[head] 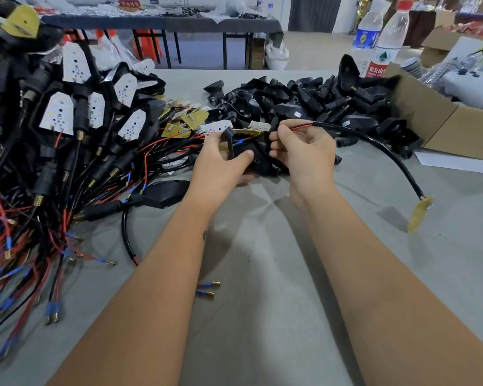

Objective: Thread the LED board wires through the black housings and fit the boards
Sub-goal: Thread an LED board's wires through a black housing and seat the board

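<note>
At nine o'clock on the desk (262, 316) lies a heap of finished units (67, 121), white LED boards seated in black housings with red and black leads trailing toward seven o'clock. Toward centre, the left hand (221, 162) grips one black housing (251, 157), thumb curled across its face. Just beside it, the right hand (304, 154) pinches the red-and-black wires (301, 126) between thumb and forefinger, the remaining fingers curled under. From that pinch a black sheathed cable (374, 143) arcs toward four o'clock, ending in a yellow-backed LED board (420, 214) resting on the desk. At one o'clock sits a pile of empty housings (304, 104), then a cardboard box (441, 121). Risk, as judged: the thin leads may buckle or miss the housing's opening if fed off-axis; tugging the cable could strain the board's solder joints.
</note>
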